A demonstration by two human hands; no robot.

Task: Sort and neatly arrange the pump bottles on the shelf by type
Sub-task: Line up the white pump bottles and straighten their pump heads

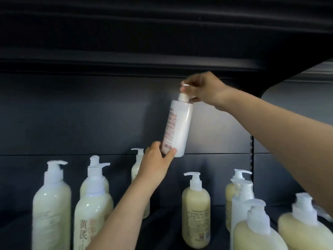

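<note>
Dark shelf unit (72,114): back panel fills the upper and middle frame.

Cream-yellow pump bottles (196,213): several, upright along the bottom of the frame, in loose clusters at lower left, centre and lower right.

White pump bottle (177,127): 1, red print on its side, held in the air at frame centre above the standing bottles, slightly tilted.

Right hand (203,89): fingers curled round the pump head.

Left hand (156,159): thumb and fingers pinch the bottle's base.
</note>
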